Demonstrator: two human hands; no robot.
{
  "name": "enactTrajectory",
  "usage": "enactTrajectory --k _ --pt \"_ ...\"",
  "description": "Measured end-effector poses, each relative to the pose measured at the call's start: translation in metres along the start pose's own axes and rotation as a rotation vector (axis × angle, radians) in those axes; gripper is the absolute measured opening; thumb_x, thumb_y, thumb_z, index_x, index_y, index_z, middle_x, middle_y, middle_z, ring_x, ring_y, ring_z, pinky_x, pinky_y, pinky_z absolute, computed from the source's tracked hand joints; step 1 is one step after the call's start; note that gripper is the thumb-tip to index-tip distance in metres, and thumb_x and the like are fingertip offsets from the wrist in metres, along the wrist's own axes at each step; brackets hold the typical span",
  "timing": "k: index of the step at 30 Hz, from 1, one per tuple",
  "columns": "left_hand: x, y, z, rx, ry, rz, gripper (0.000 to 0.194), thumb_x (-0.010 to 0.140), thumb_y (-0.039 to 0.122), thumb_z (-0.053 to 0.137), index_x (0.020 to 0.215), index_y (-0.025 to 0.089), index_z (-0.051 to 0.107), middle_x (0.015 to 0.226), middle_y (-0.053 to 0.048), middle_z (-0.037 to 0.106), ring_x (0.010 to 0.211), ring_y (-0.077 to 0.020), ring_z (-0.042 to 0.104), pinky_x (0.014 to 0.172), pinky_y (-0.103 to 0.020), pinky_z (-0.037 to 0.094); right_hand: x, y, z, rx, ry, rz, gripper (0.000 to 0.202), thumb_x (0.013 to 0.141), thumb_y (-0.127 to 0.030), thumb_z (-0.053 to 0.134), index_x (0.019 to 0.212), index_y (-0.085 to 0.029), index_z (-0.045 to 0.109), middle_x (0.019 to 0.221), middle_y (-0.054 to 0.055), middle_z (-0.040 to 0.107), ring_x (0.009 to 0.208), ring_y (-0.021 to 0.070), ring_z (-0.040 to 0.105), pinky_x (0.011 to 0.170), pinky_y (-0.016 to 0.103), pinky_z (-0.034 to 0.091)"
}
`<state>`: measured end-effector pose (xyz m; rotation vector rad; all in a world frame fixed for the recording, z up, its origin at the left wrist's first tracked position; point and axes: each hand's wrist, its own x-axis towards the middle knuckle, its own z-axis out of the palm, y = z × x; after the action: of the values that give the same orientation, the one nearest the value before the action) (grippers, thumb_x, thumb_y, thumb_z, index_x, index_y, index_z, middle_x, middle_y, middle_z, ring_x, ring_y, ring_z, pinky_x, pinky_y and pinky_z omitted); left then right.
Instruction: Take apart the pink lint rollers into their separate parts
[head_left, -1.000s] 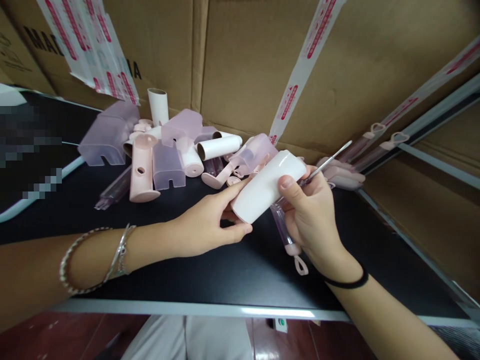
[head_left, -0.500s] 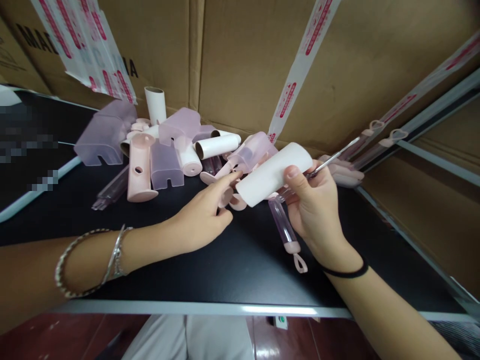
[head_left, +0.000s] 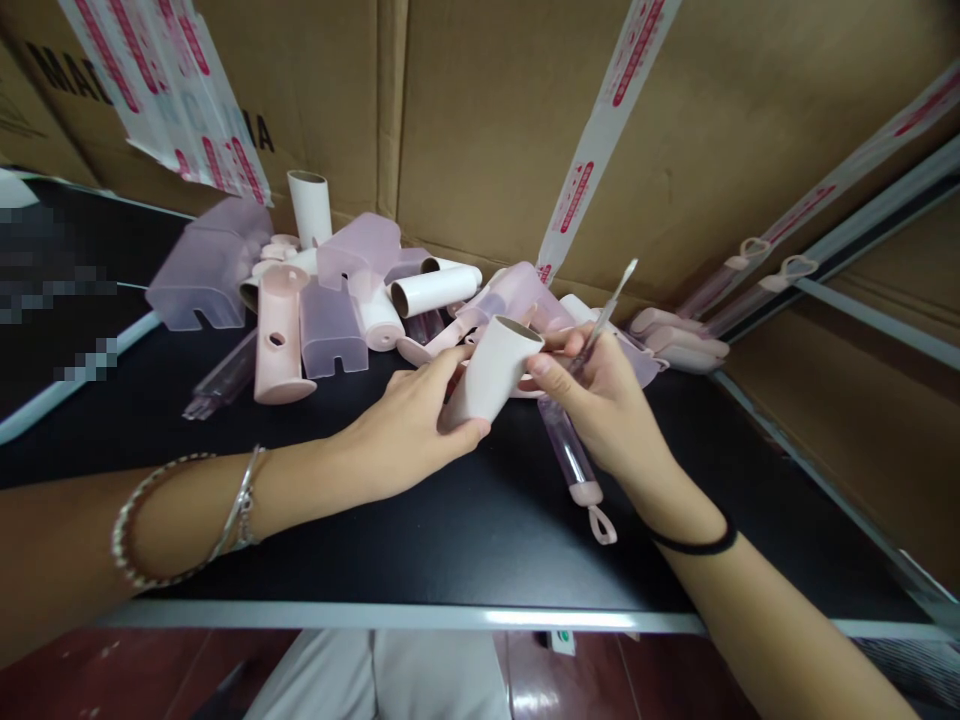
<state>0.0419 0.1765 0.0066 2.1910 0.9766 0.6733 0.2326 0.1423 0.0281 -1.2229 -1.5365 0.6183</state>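
Note:
My left hand [head_left: 420, 415] is closed round a white paper roll [head_left: 487, 375], thumb along its lower end. The roll is tilted, its brown hollow core facing up. At its upper end, the thumb of my right hand [head_left: 596, 390] touches the rim. A slim metal rod [head_left: 606, 318] with a flattened tip is held in the right fingers and points up and to the right. Below that hand lies a clear purple handle [head_left: 570, 450] with a pink cap and loop. Pink parts behind the roll are partly hidden by my hands.
Left of centre, translucent purple covers [head_left: 334, 330], a pink roller part [head_left: 279, 335] and more white rolls [head_left: 435, 292] lie piled on the black table [head_left: 420, 550]. Pink-ended pieces [head_left: 682, 340] lie at the right. A taped cardboard box [head_left: 480, 130] stands behind.
The white roll has shifted left and turned more upright, and my left hand has closed on it. My right hand has loosened to its rim. The metal rod now points more steeply upward.

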Motion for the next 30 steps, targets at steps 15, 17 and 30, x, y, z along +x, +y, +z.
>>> enactTrajectory --k 15,17,30 --pt "0.008 -0.015 -0.008 0.794 0.172 0.219 0.051 0.084 0.032 0.049 0.132 0.017 0.046 0.108 -0.013 0.056 0.099 -0.0300 0.053 0.087 -0.045 0.039 -0.005 0.005 -0.033 -1.364 -0.239 0.208 0.026 0.079 -0.032 0.058 0.096 -0.015 0.048 0.077 0.012 0.063 0.071 0.0302 0.064 0.055 0.035 0.042" --pt "0.007 -0.014 -0.007 0.852 0.166 0.220 0.052 0.085 0.030 0.048 0.135 0.015 0.043 0.112 -0.015 0.056 0.100 -0.0315 0.052 0.086 -0.044 0.039 -0.002 0.005 -0.044 -1.396 -0.142 0.147 0.028 0.075 -0.033 0.061 0.093 -0.017 0.047 0.073 0.009 0.062 0.066 0.0285 0.063 0.053 0.034 0.041" --pt "-0.001 -0.001 -0.006 0.519 0.194 0.354 0.073 0.084 0.058 0.044 0.137 0.008 0.035 0.136 -0.019 0.044 0.125 -0.0330 0.034 0.104 -0.049 0.027 0.000 -0.005 -0.017 -0.772 0.244 -0.283 0.040 0.070 -0.037 0.070 0.077 -0.026 0.033 0.084 0.002 0.065 0.072 0.0202 0.062 0.059 0.032 0.044"
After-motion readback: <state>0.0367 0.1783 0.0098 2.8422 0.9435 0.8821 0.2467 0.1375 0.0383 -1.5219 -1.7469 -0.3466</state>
